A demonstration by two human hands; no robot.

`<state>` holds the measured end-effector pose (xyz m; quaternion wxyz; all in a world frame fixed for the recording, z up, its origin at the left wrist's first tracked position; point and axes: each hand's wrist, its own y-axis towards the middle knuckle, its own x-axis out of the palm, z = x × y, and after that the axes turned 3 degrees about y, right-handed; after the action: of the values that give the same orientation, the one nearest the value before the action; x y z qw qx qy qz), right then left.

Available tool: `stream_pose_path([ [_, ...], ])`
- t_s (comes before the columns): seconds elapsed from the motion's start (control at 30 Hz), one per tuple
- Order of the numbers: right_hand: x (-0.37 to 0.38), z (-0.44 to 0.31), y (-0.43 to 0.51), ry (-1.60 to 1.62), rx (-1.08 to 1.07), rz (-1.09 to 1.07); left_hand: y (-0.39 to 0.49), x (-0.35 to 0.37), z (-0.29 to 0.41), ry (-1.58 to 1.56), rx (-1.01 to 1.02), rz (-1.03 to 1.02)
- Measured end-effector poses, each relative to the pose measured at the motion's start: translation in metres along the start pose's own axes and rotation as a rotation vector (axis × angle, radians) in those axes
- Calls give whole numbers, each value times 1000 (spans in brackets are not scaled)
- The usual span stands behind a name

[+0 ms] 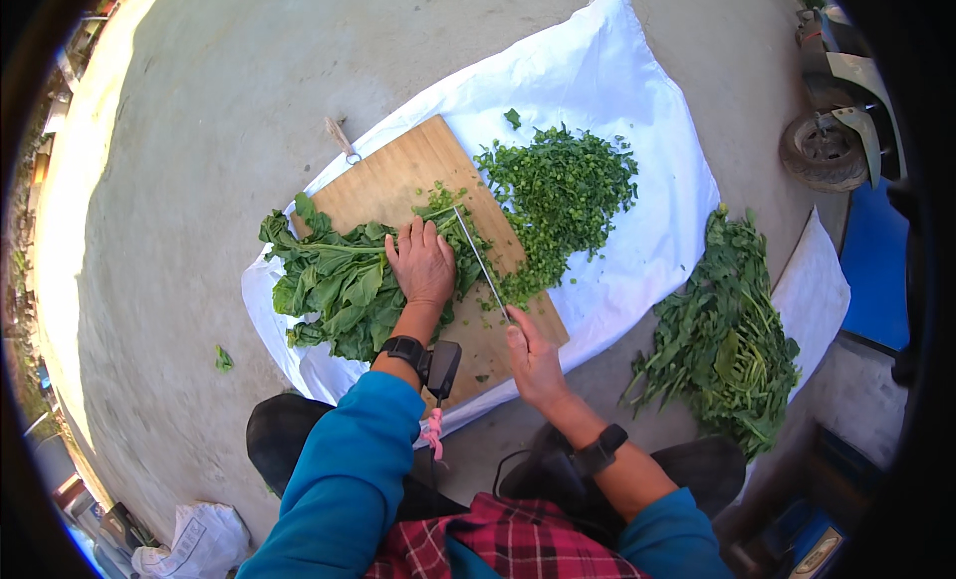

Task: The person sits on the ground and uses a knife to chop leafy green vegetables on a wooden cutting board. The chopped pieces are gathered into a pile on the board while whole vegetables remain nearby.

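My left hand [423, 262] presses down on a bunch of leafy greens [336, 284], its fingers together over the stalks. The greens lie across a wooden cutting board [407, 168], with leaves hanging past its left side. In my right hand [536, 361] is the handle of a knife [478, 256]. Its blade stands on edge at the cut end of the bunch, just right of my left fingers. Chopped greens [564, 191] form a heap on the white sheet [597, 64], spilling back onto the board's right edge.
More whole greens [724, 340] lie in a pile at the right, near another white sheet [814, 303]. A scooter wheel [821, 149] stands at the upper right. A white sack [196, 542] sits at the lower left, and a stray leaf [223, 359] lies on the concrete floor [202, 205].
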<state>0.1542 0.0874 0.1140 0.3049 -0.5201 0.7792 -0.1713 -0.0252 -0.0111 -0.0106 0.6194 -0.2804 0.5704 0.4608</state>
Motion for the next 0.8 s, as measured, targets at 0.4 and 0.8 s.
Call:
stream_pose_path([
  [0.4,-7,-3,0,137,-148,17,3,-6,2,-25,11,19],
  [0.8,5,-13,-1,-6,-204,73,6,-11,4,-28,14,12],
])
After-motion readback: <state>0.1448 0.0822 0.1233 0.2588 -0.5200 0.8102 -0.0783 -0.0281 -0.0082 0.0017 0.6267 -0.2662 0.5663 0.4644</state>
